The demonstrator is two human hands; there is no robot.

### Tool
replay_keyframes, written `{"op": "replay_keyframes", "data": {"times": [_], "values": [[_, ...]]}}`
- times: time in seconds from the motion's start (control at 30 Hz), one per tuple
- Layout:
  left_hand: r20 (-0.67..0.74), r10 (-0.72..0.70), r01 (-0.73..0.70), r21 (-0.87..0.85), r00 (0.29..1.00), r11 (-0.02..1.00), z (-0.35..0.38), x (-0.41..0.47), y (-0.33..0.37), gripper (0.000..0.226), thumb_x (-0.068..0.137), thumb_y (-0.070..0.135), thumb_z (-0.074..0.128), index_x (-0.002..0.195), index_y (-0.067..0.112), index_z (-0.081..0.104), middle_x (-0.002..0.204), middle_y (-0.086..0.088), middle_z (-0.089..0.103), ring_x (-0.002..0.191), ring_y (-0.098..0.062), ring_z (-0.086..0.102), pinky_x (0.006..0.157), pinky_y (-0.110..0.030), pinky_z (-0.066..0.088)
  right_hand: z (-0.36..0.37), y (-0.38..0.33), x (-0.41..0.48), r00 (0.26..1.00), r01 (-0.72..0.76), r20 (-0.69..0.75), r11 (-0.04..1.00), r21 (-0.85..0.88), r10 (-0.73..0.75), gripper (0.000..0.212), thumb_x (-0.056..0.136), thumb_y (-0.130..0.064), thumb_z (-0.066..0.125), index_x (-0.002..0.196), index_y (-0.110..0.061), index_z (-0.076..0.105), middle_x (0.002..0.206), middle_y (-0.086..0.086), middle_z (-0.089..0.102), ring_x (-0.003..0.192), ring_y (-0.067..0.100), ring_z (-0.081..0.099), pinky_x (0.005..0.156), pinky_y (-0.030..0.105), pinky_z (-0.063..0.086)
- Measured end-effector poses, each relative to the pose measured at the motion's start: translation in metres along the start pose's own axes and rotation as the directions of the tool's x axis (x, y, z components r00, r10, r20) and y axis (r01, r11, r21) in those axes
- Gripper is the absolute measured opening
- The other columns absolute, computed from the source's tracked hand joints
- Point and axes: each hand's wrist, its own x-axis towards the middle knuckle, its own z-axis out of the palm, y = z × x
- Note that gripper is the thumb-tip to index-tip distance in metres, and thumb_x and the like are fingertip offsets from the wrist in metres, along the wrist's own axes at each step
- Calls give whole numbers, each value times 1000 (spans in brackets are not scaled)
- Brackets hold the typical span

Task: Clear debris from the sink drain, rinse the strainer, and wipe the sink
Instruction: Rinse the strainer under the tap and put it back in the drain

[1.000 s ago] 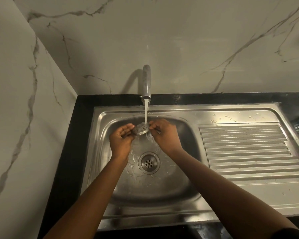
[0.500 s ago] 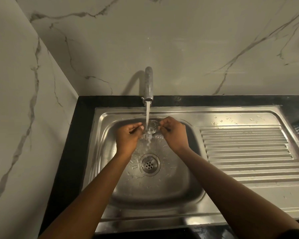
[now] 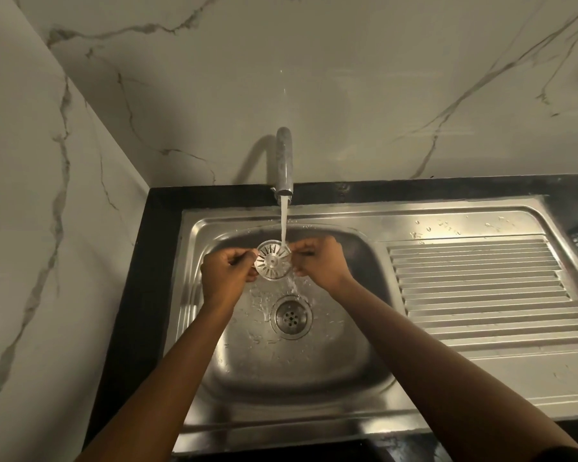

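Pinches left rim of slotted drain strainer [image 3: 273, 260] with left hand [image 3: 226, 273], fingers curled. Holds it tilted between both hands, under faucet [image 3: 284, 161] stream [image 3: 283, 221] striking near its right edge. Pinches right rim with right hand [image 3: 321, 261], probably thumb and forefinger. Just below hands, open drain [image 3: 291, 316] in steel sink [image 3: 281, 368]; right of right hand, ribbed drainboard [image 3: 481, 288].

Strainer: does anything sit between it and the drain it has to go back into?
Nothing solid visible. The left hand and right hand pinch the strainer by its rim under the water stream, above the uncovered drain; only running water falls between them.
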Motion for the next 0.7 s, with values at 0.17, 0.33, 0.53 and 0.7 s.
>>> {"op": "replay_keyframes", "data": {"times": [0.17,0.33,0.53,0.7], "values": [[-28,-6,7,23,1000,1000,-3,1,-3,11,87,9,77,82,17,81,69,0,80,60,-19,78,59,-29,64,0,-9,-3,999,33,23,996,-77,-32,14,87,-7,78,93,-20,80,78,-9,78,63,6,74,64,26,64],[38,-15,16,-28,999,999,6,12,3,10,90,9,76,85,17,81,74,-3,81,67,-21,79,69,-35,67,-19,-5,-13,990,116,-44,959,-259,-131,15,85,-15,75,85,-28,79,72,-18,74,67,-7,70,64,12,56],[133,-28,41,-100,991,994,31,45,23,21,98,12,72,118,10,76,106,-8,80,100,-29,78,94,-42,63,-38,9,-29,976,84,-159,930,-358,-150,16,83,-18,73,92,-28,81,73,-23,69,73,-26,58,63,-7,39],[214,-2,28,-120,977,992,48,71,42,43,101,10,64,144,11,61,130,-10,72,117,-22,71,100,-38,59,-45,15,-40,964,86,-206,933,-348,-166,15,86,-18,75,99,-24,80,90,-12,78,75,-29,56,64,-8,38]]}}
